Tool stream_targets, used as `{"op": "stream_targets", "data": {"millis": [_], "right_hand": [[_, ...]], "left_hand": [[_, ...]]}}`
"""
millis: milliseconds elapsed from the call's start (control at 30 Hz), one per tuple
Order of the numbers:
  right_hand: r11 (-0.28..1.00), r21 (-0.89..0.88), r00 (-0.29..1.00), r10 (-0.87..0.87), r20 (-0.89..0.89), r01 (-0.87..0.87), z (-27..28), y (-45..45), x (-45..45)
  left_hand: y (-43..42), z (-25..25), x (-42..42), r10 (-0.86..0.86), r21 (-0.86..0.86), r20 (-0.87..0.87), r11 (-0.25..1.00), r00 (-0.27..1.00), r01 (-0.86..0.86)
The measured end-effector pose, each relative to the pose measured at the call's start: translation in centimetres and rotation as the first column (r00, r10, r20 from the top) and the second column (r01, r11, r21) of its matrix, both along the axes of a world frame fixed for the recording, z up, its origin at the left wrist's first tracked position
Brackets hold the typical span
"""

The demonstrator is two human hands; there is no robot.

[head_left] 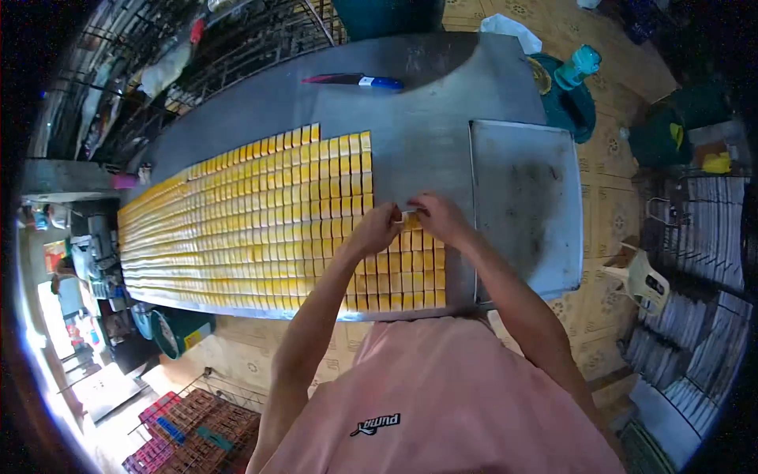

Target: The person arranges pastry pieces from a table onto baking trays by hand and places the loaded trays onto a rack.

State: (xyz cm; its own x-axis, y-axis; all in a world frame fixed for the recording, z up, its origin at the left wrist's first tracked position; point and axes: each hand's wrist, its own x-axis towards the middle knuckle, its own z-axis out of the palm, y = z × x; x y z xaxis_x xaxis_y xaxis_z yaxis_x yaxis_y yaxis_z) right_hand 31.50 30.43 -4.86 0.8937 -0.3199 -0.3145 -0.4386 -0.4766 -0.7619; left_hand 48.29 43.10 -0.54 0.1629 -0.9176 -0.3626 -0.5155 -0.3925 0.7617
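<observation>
The left hand (pixel 377 229) and right hand (pixel 442 217) pinch a small pale piece (pixel 408 213); the yellow-topped blocks (pixel 272 233) lie in many rows, upper ones shorter.

A smooth, dull grey metal look is being shown by the tabletop (pixel 430 150). A faint gloss is being given off by the yellow pieces (pixel 260 229) at left. Blotched, metal-looking surfacing is being presented by the tray (pixel 505 182) at right. Shiny plastic is being displayed by the far blue knife handle (pixel 383 83), soft matt cloth by the near pink shirt (pixel 450 379), smooth plastic by the right-hand chair (pixel 638 278), and patterned tile by the floor (pixel 612 201).
</observation>
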Motion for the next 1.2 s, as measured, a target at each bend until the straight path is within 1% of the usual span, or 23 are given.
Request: {"op": "stream_targets", "data": {"millis": [33,67,133,167,200,267,300,333,367,433,500,600,667,733,767,833,867,933,967,1033,1067,1133,1200], "right_hand": [[0.977,-0.101,0.968,-0.165,0.192,0.186,0.1,0.1,-1.7],[0.913,-0.163,0.872,-0.288,0.397,0.375,0.1,0.0,-2.7],[0.893,-0.132,0.886,-0.388,0.254,0.430,0.1,0.5,-3.9],[0.863,-0.096,0.867,-0.486,0.114,0.496,0.0,0.9,-4.6],[0.863,-0.104,0.869,-0.485,0.101,0.494,0.0,1.1,-4.9],[0.862,-0.184,0.880,-0.474,0.036,0.472,0.5,1.1,-4.8],[0.860,-0.188,0.878,-0.477,0.031,0.474,0.9,1.2,-5.1],[0.817,0.017,0.814,-0.575,0.081,0.576,1.6,1.2,-5.4],[0.735,0.224,0.733,-0.672,0.107,0.640,2.2,0.8,-5.8],[0.710,0.280,0.698,-0.698,0.160,0.646,3.7,-0.8,-6.4],[0.695,0.344,0.666,-0.713,0.218,0.631,4.2,-3.6,-7.5],[0.855,0.252,0.820,-0.511,0.259,0.453,2.9,-8.8,-8.9],[0.771,0.072,0.702,-0.610,0.368,0.632,1.3,-12.2,-9.1],[0.708,0.293,0.568,-0.697,0.438,0.642,-0.9,-16.5,-8.7],[0.712,0.309,0.577,-0.697,0.425,0.631,-0.7,-17.8,-8.0],[0.859,0.148,0.781,-0.508,0.364,0.490,0.5,-20.0,-6.9],[0.864,0.160,0.784,-0.502,0.365,0.478,-0.2,-20.6,-6.4],[0.878,-0.162,0.817,-0.334,0.470,0.451,-1.0,-21.0,-5.5],[0.883,-0.157,0.820,-0.326,0.471,0.441,-1.2,-21.3,-6.1],[0.884,0.094,0.806,-0.458,0.375,0.459,1.8,-20.8,-7.8],[0.889,0.093,0.814,-0.449,0.370,0.448,1.7,-20.5,-9.2],[0.957,0.251,0.908,-0.230,0.351,0.146,1.3,-20.7,-12.0],[0.922,0.294,0.905,-0.334,0.265,0.254,0.9,-21.5,-12.7]], "left_hand": [[0.4,-1.6,-0.4,0.061,-0.085,-0.176,0.993,0.983,-0.077],[0.3,-3.2,-0.5,0.065,-0.099,-0.196,0.991,0.978,-0.086],[-0.4,-2.9,-1.8,0.266,-0.104,-0.195,0.951,0.944,-0.290],[-0.6,-5.5,-2.7,0.261,-0.231,-0.131,0.930,0.956,-0.286],[-1.2,-4.8,-2.9,0.262,-0.227,-0.146,0.930,0.954,-0.290],[-2.9,-1.8,-3.2,0.026,0.004,0.113,1.000,0.993,-0.026],[-2.9,-1.7,-3.2,0.019,-0.123,0.095,0.992,0.995,-0.007],[-3.2,-1.0,-3.3,0.012,-0.126,0.090,0.992,0.996,-0.001],[-3.4,-0.3,-3.6,0.095,-0.085,-0.099,0.991,0.991,-0.103],[-4.6,0.5,-5.4,0.273,0.006,-0.421,0.954,0.865,-0.299],[-6.8,0.0,-7.1,0.291,0.052,-0.481,0.951,0.827,-0.304],[-9.6,-2.1,-10.4,0.436,0.155,-0.489,0.896,0.755,-0.417],[-11.3,-3.2,-11.2,0.544,0.193,-0.433,0.835,0.719,-0.516],[-12.3,-4.0,-11.6,0.644,0.244,-0.600,0.712,0.474,-0.659],[-12.9,-2.1,-11.8,0.659,0.244,-0.602,0.689,0.451,-0.682],[-13.4,-2.7,-12.1,0.643,0.218,-0.638,0.679,0.425,-0.700],[-13.7,-2.8,-12.2,0.597,0.171,-0.688,0.685,0.412,-0.708],[-15.1,-1.2,-13.1,0.660,0.200,-0.611,0.663,0.437,-0.721],[-15.7,-2.7,-13.2,0.617,0.154,-0.606,0.710,0.501,-0.688],[-16.8,-3.2,-13.6,0.585,0.115,-0.600,0.739,0.546,-0.664],[-17.6,-2.3,-14.0,0.562,0.112,-0.549,0.783,0.618,-0.612],[-18.5,-2.6,-14.5,0.521,0.107,-0.506,0.828,0.687,-0.550],[-19.3,-3.4,-15.3,0.447,0.047,-0.436,0.878,0.781,-0.476]]}}
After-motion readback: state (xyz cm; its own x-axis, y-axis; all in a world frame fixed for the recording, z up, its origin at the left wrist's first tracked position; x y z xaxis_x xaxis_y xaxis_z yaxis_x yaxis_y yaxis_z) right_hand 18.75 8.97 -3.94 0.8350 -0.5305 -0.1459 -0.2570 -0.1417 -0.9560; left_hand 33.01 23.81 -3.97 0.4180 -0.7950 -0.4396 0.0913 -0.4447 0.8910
